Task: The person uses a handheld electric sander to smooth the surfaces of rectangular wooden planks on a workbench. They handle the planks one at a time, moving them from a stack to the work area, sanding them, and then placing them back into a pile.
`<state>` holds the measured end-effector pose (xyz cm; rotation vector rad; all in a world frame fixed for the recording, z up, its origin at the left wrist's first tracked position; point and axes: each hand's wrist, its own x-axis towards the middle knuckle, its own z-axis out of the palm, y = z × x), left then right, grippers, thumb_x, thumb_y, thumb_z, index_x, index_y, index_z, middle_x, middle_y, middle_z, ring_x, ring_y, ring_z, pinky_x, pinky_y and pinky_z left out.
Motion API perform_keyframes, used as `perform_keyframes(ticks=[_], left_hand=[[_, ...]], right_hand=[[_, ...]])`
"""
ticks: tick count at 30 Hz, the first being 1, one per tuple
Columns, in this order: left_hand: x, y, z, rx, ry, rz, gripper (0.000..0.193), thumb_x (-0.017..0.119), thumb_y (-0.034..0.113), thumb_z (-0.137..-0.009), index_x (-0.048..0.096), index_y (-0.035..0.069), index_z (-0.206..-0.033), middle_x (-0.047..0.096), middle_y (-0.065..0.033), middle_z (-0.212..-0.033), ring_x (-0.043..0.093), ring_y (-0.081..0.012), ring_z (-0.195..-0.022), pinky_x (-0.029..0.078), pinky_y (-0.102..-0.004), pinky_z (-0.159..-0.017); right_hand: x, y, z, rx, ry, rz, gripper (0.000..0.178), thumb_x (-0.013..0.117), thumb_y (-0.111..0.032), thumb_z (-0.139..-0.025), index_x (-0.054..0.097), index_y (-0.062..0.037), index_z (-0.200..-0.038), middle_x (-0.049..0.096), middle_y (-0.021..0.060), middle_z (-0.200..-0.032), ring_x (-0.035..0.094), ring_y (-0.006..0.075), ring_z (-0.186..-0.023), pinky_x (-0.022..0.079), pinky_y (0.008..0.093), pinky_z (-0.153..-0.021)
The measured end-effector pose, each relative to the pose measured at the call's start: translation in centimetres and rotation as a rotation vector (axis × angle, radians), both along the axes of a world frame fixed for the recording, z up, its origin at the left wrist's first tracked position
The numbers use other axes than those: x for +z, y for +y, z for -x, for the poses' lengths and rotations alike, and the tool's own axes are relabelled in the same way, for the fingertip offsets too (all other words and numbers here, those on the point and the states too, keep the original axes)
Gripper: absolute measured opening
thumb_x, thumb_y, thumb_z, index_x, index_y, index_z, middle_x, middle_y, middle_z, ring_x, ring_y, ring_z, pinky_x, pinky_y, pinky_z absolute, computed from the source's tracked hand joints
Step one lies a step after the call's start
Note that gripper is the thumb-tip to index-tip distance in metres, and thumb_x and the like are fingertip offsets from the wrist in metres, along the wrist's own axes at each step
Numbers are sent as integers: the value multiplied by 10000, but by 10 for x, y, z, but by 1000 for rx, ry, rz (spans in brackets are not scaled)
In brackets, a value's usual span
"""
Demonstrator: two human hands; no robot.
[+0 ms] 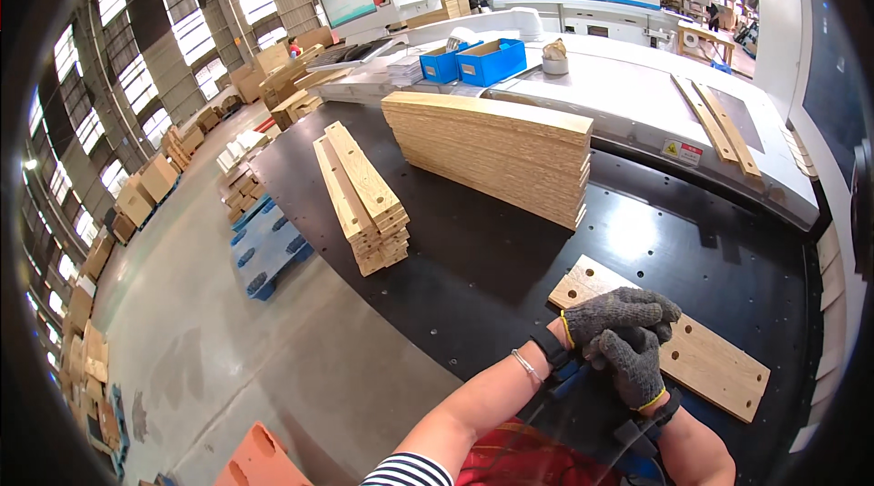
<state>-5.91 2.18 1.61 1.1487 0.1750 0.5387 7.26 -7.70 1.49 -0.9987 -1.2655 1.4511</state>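
Grey knitted gloves with yellow cuffs cover both my hands. My left hand reaches in over the drilled wooden board, its fingers curled and pointing right. Just below it, my right hand is closed, with its fingertips up against the left hand. Whatever may be between the fingers is hidden. The board lies flat and slanted on the black table, with round holes at both ends and near its middle; my hands cover part of it.
Beyond the board stand a long stack of wooden planks and a smaller stack of drilled strips. Two narrow strips rest on the machine bed, near a blue bin and a grey tape roll. A blue pallet sits on the floor.
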Motion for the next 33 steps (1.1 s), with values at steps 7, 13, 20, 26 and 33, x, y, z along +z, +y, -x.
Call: perform_keyframes(ticks=[7,13,20,26,33], left_hand=[[3,0,5,-10,29,-23,601,744,412,-1018,631,-2,-1439,746,-135,-1224,699,-184,-1157,571,-368,-1027],[5,-3,6,6,50,-3,581,703,408,-1037,638,-14,-1431,737,-148,-1223,695,-206,-1150,561,-371,-1035],[9,-9,6,31,61,90,556,699,351,-1049,604,-19,-1453,732,-179,-1265,710,-250,-1187,586,-406,-1040],[10,-10,7,47,45,127,550,694,308,-1048,587,-33,-1467,717,-189,-1295,695,-266,-1228,577,-407,-1056],[10,-11,7,60,60,179,582,709,297,-1003,595,-51,-1455,705,-214,-1303,668,-337,-1281,555,-500,-1104]], right_hand=[[7,0,4,26,-58,-9,320,668,-299,-1047,795,-22,-949,761,60,-867,669,137,-763,535,293,-723],[7,0,1,53,-3,24,260,709,-263,-1035,790,-16,-1024,776,64,-924,698,142,-814,561,300,-747],[1,5,-4,133,11,1,268,748,-260,-1027,786,-17,-1134,785,50,-972,711,144,-887,573,314,-805],[-2,7,-3,123,36,-56,309,717,-336,-1056,799,-45,-993,775,40,-924,703,126,-844,560,293,-799],[-4,10,-8,191,6,0,288,746,-325,-1042,788,-44,-1085,783,50,-1013,704,144,-980,569,325,-875]])
